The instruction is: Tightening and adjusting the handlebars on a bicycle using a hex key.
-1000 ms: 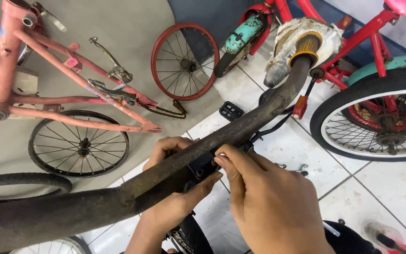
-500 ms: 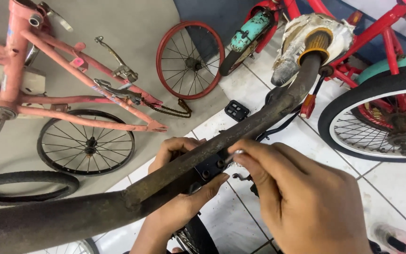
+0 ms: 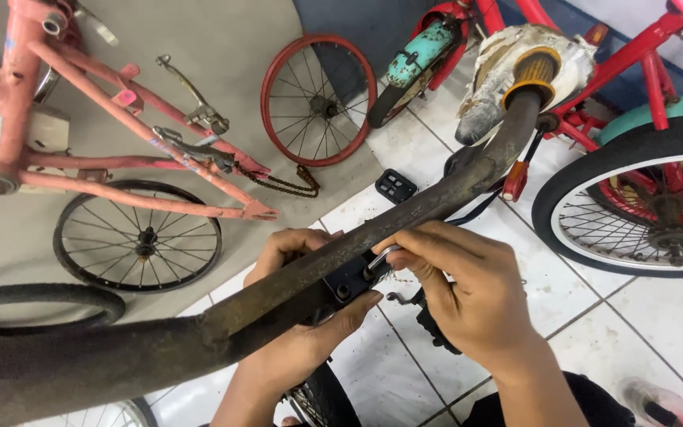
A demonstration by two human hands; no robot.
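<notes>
Nearest: right hand (image 3: 472, 296), fingers pinched together on a small silver metal key (image 3: 379, 258) seated in the black clamp (image 3: 348, 281) under the rusty brown curved handlebar tube (image 3: 405, 225). Left hand (image 3: 298, 316) wraps the tube, thumb pressed against the clamp. Judgement: keep the key fully seated, brace the tube, turn steadily. Farther: red spoked wheel rim (image 3: 318, 100) leaning at the wall.

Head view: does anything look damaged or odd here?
Yes. The handlebar both hands grip is rusty, the seat behind it has torn, peeling covering, and the pink frame lies stripped, its chain hanging loose.
</notes>
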